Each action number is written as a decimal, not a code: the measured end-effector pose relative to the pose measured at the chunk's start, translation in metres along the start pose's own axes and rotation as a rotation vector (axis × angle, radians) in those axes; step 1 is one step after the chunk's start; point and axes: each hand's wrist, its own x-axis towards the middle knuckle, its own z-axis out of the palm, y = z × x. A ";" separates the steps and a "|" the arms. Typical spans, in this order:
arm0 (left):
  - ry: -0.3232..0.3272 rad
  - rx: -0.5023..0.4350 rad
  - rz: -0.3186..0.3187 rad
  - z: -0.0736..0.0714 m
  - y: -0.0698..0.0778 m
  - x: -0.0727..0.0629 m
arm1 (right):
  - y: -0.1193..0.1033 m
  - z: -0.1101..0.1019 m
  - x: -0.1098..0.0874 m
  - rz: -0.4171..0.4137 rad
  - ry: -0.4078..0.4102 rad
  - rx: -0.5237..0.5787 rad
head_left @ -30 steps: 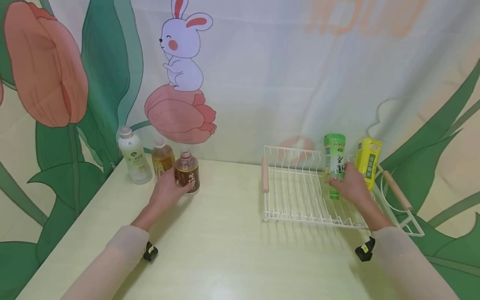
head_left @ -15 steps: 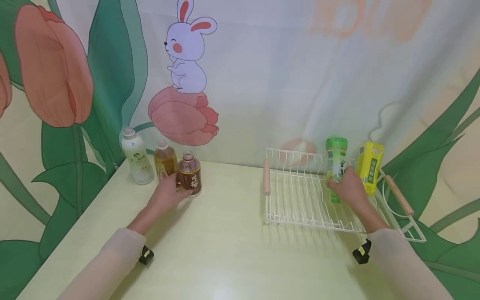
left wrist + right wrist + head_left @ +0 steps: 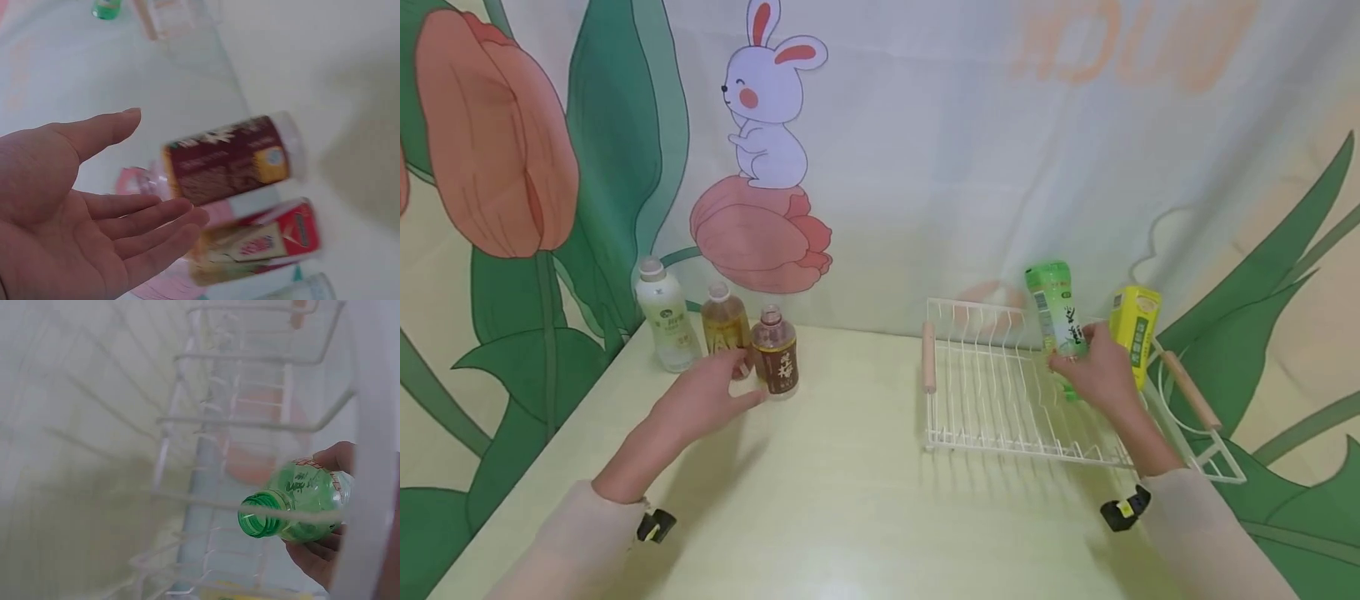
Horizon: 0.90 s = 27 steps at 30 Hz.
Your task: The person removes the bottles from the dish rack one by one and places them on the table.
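Note:
My left hand (image 3: 703, 396) is held open just in front of a dark maroon-labelled drink bottle (image 3: 777, 354). In the left wrist view its fingers are extended and hold nothing. Beside that bottle stands an amber drink bottle (image 3: 724, 321), partly behind my fingers in the head view. A white bottle (image 3: 668, 321) is furthest left. My right hand (image 3: 1101, 371) grips a green drink bottle (image 3: 1054, 300) upside down over the wire rack, its base leaning left. The right wrist view shows the bottle's uncapped mouth (image 3: 259, 515) behind the rack's wires.
The white wire rack (image 3: 981, 442) with wooden handles (image 3: 929, 358) stands on the right of the pale table (image 3: 850, 500). A yellow carton-like pack (image 3: 1135, 333) is in its right part. Behind hangs a printed curtain (image 3: 910, 167).
My left hand has drawn back from the dark bottle, down and to the left, its fingers spreading. The green bottle in my right hand has tilted and shifted slightly left.

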 end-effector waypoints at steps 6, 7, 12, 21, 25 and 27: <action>0.060 -0.025 0.138 -0.007 0.035 -0.010 | -0.028 -0.009 -0.015 -0.073 0.037 0.028; 0.072 -0.028 0.180 -0.006 0.039 -0.009 | -0.033 -0.009 -0.018 -0.093 0.048 0.031; 0.125 -0.042 0.344 -0.005 0.056 0.000 | -0.058 -0.006 -0.026 -0.253 0.095 0.036; 0.269 -0.009 0.597 0.004 0.098 0.017 | -0.097 -0.001 -0.048 -0.445 0.035 -0.028; 0.396 0.113 0.761 0.009 0.120 0.022 | -0.109 0.004 -0.058 -0.526 -0.016 -0.082; 0.436 0.168 0.829 0.011 0.131 0.026 | -0.116 0.006 -0.062 -0.566 -0.046 -0.099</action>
